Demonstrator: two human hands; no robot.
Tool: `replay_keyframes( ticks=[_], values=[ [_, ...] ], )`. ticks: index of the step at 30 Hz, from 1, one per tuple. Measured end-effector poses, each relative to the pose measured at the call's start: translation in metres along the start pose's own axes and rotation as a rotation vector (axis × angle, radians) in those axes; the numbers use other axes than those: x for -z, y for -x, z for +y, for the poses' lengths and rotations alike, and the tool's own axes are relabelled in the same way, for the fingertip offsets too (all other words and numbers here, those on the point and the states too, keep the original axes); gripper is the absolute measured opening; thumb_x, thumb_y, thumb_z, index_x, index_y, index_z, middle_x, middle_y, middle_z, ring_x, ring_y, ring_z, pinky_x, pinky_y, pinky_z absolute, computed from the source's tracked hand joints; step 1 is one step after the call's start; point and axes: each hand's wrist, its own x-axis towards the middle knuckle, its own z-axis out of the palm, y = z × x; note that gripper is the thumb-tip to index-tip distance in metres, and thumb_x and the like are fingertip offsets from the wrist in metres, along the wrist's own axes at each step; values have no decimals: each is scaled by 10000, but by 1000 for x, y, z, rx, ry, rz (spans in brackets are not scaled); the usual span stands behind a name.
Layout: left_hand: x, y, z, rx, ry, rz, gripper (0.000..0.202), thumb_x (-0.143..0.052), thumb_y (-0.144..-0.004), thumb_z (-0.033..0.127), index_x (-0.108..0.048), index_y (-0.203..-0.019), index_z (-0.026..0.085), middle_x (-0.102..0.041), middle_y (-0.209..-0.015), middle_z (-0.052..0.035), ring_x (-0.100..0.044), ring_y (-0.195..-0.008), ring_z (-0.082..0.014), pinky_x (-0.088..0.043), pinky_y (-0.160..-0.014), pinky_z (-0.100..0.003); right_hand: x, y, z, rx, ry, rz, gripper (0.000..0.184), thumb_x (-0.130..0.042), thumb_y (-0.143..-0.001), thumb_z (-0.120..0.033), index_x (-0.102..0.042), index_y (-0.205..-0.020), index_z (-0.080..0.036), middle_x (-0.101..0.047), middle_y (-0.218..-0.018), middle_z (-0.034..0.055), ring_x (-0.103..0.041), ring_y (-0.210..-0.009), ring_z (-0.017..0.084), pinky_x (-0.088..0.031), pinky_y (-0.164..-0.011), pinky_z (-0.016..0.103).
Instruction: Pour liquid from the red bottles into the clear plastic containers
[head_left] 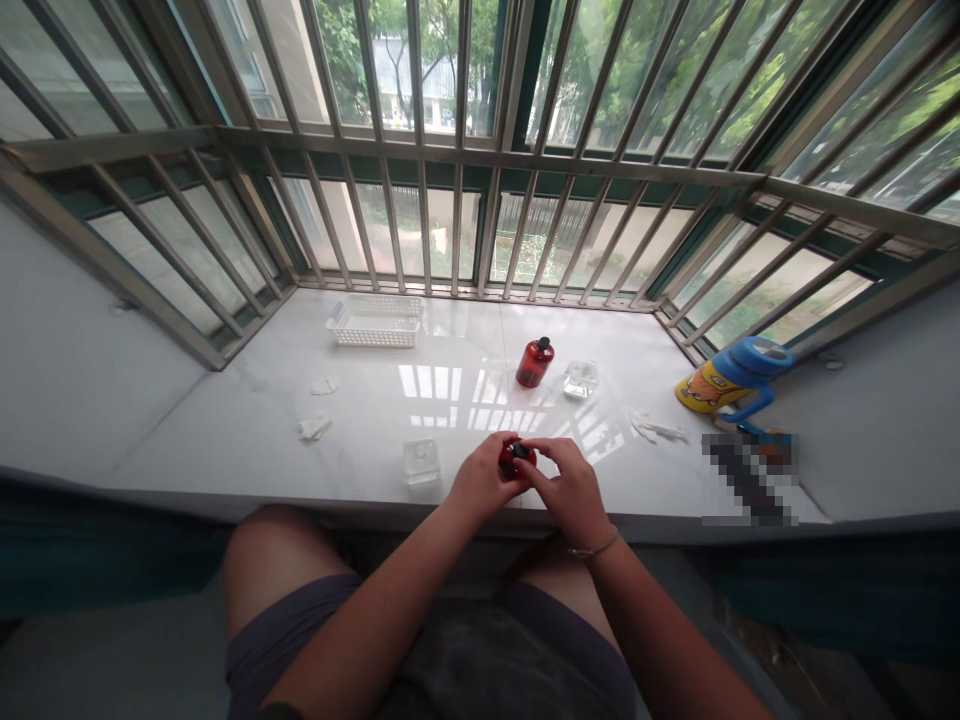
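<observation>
Near the front edge of the white marble sill, a small red bottle (508, 464) with a black cap stands between my hands. Wrapped round its body is my left hand (480, 474). The fingers and thumb of my right hand (562, 478) pinch the black cap (520, 452) from the right. Just behind them is a second red bottle (534, 366) with a black cap, upright. A clear glass or plastic block-shaped container (580, 379) sits beside that bottle. To the left of my hands lies another clear square container (421, 463).
A white perforated basket (375, 325) stands at the back left. Crumpled white scraps (315, 428) lie on the left, and more white pieces (657, 428) on the right. A blue and yellow tumbler (731, 375) stands at the far right. Metal window bars (480, 155) close off the back.
</observation>
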Motion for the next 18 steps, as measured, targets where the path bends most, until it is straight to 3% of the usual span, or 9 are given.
replay_keyframes(
  ticks=[5,10,16,18],
  values=[
    [0,0,-3,10,-10,-1,636,-869,-784,241,-601,-1360,267,-725,-1342,-77,-724,-1191,-295,-582,-1047,-451,-1,0,-1,-17,-12,4,277,-828,-923,-381,-690,-1140,-278,-734,-1106,70,-676,-1064,304,-586,-943,507],
    [0,-1,-4,-12,-1,-7,637,-853,-776,199,-607,-1358,277,-720,-1353,-71,-726,-1185,-287,-579,-1055,-446,-3,9,-4,-109,-184,-31,503,-801,-936,-430,-564,-1354,-282,-665,-1398,112,-652,-1288,309,-551,-1106,539],
    [1,0,0,4,5,2,620,-886,-786,295,-615,-1343,277,-727,-1328,-62,-728,-1170,-283,-593,-1028,-428,-2,15,-1,-246,-160,61,424,-734,-968,-504,-539,-1254,-259,-688,-1104,82,-699,-1069,292,-567,-1050,572],
    [1,0,1,1,7,0,619,-889,-785,294,-617,-1341,279,-724,-1336,-60,-722,-1187,-285,-589,-1037,-429,-2,15,-2,-231,-192,51,397,-711,-985,-488,-536,-1259,-260,-688,-1148,93,-694,-1114,296,-559,-1074,576]
  ],
)
